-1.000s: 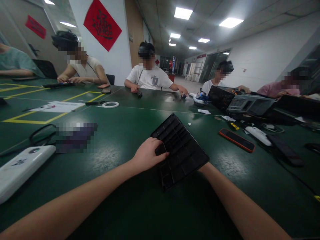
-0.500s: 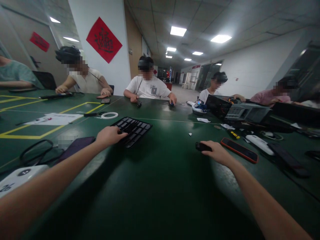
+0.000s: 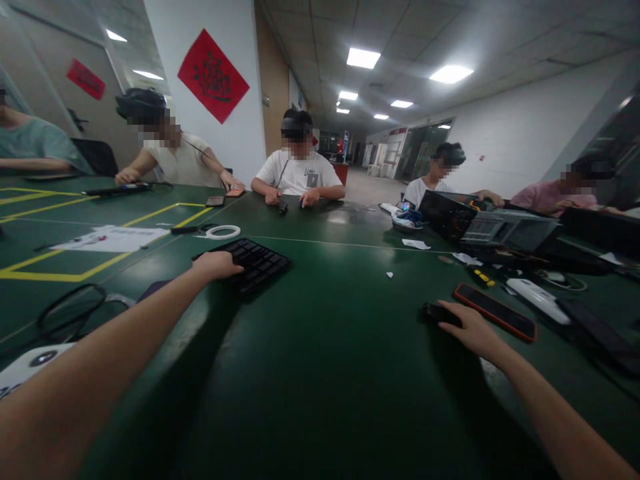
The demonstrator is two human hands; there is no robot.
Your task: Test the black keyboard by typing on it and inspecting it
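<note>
My left hand [image 3: 216,266] is closed on the near left side of a flat black gridded panel [image 3: 257,262], divided into several rectangular cells. The panel lies low over the green table, nearly flat; whether it touches the surface I cannot tell. On the right, my right hand [image 3: 473,328] grips a small dark object [image 3: 440,314] that sticks out past the fingertips, low at the tabletop. Its kind is not clear, as the fingers cover part of it. Just beyond that hand lies a phone with an orange edge [image 3: 495,312].
A white tape ring [image 3: 223,232] and printed paper [image 3: 107,239] lie left. Black-framed glasses [image 3: 70,313] sit near my left forearm. An opened computer case [image 3: 510,230], a white device [image 3: 537,300] and a paper scrap [image 3: 389,275] are rightward. Several people with headsets sit around.
My left hand and the panel have moved slightly left, and the panel has tipped flatter. My right hand has shifted right and toward me with the small dark object. The view has turned slightly.
</note>
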